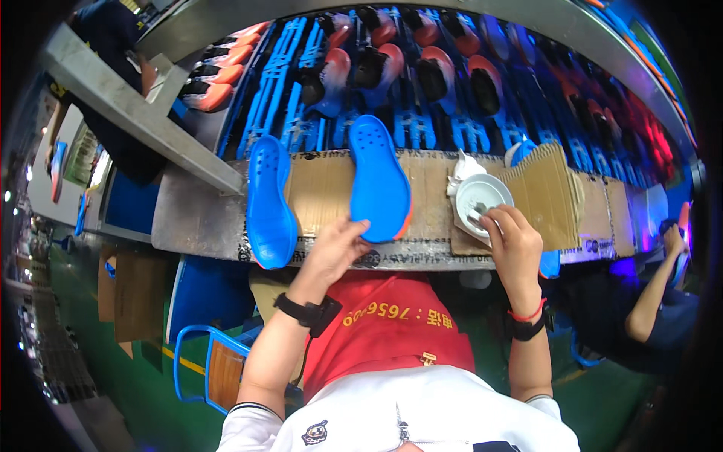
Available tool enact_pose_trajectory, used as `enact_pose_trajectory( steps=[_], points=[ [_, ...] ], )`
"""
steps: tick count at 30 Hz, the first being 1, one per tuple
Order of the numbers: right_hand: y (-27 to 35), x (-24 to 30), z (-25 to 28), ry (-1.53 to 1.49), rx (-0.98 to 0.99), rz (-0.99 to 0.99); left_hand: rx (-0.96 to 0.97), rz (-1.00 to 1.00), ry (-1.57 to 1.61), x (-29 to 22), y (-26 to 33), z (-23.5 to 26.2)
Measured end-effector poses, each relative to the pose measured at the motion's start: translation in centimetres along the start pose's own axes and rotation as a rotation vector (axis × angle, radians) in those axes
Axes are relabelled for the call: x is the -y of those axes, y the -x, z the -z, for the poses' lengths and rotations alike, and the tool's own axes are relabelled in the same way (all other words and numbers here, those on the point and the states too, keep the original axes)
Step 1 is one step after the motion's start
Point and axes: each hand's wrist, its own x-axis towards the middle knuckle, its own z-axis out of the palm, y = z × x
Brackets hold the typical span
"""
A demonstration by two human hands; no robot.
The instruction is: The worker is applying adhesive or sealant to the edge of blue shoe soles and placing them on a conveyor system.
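Note:
Two blue shoe soles lie on a cardboard-covered bench (429, 203). My left hand (337, 247) touches the near end of the middle blue sole (380, 181), fingers spread against its edge. The other blue sole (269, 205) lies apart, to the left. My right hand (512, 241) is closed on a small brush (477, 217) whose tip rests in a white bowl (482, 194) at the right of the bench. A black band sits on each of my wrists.
Behind the bench runs a blue rack conveyor (422, 83) carrying several shoes with orange soles. A grey metal beam (135, 105) crosses at upper left. Another person's arm (655, 286) is at the right. A blue-framed chair (211, 361) stands lower left.

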Motion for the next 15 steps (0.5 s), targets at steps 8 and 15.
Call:
enact_pose_trajectory(
  steps=[8,15],
  points=[
    [-0.3,-1.2,-0.7,0.055,0.078,-0.001,0.044,-0.161,-0.102,-2.6,3.8,-4.6],
    [-0.4,-1.4,-0.3,0.06,0.098,-0.002,-0.002,-0.282,-0.139,-1.2,3.7,-5.3]
  ],
)
